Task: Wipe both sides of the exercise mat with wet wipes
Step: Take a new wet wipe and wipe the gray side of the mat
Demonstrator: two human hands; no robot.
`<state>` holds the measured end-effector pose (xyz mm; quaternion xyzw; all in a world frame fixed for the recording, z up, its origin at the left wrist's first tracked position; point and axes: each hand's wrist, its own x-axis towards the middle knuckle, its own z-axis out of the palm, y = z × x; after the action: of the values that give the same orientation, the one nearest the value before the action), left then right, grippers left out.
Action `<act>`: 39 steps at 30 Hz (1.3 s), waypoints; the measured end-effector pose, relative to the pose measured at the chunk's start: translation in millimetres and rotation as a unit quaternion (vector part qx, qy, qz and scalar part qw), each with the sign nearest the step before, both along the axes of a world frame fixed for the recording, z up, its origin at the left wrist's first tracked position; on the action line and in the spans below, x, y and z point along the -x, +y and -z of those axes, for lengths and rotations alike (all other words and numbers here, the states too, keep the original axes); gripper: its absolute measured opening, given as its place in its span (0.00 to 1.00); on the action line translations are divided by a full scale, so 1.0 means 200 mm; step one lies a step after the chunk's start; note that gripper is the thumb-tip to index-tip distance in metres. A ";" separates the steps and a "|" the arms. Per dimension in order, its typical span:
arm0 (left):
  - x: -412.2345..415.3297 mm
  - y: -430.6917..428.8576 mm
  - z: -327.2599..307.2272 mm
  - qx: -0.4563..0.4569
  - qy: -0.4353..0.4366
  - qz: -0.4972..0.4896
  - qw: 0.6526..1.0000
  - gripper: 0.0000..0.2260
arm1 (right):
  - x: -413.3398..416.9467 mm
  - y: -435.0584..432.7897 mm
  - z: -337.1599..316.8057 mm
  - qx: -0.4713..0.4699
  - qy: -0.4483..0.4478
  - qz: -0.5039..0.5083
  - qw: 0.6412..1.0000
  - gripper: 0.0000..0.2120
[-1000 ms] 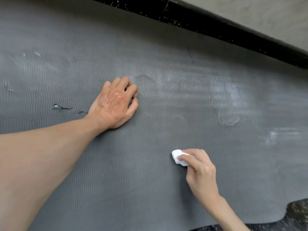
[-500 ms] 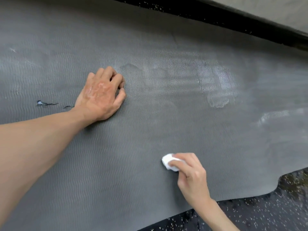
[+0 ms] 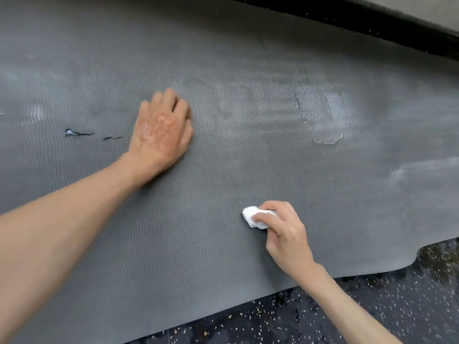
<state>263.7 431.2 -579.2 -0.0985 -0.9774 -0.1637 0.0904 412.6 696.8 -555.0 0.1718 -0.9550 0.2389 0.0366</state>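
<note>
One wipe (image 3: 250,215) inside right grip (image 3: 285,232)

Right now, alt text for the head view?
The right hand holds a balled white wipe on a grey ribbed mat near its front edge. The left hand rests on the mat farther back, beside two small tears. To the right, wet streaks shine; speckled black floor shows below.

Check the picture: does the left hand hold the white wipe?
No, the right hand pinches the wipe; the left hand rests on the mat.
</note>
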 end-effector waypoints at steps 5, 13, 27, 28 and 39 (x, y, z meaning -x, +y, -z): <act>-0.31 0.30 -0.02 -0.036 -0.014 0.056 0.998 0.09 | 0.38 0.01 0.06 -0.014 0.069 0.009 0.998 0.14; -0.33 0.38 0.01 -0.007 -0.038 0.036 0.999 0.06 | 0.56 0.06 0.09 -0.062 0.017 -0.053 0.997 0.15; -0.33 0.38 0.00 0.012 -0.075 0.033 0.997 0.08 | 0.59 0.03 0.05 -0.111 -0.075 -0.044 0.990 0.16; -0.33 0.37 0.00 0.009 -0.083 0.034 0.996 0.08 | 0.60 0.03 0.05 -0.112 -0.075 -0.046 0.990 0.16; -0.34 0.39 0.00 0.055 -0.086 0.041 0.994 0.08 | 0.59 0.04 0.08 -0.122 -0.078 -0.058 0.988 0.16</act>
<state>331.4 509.2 -578.4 -0.1287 -0.9842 -0.1215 -0.0063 293.7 705.6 -570.4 0.2108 -0.9654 0.1351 -0.0733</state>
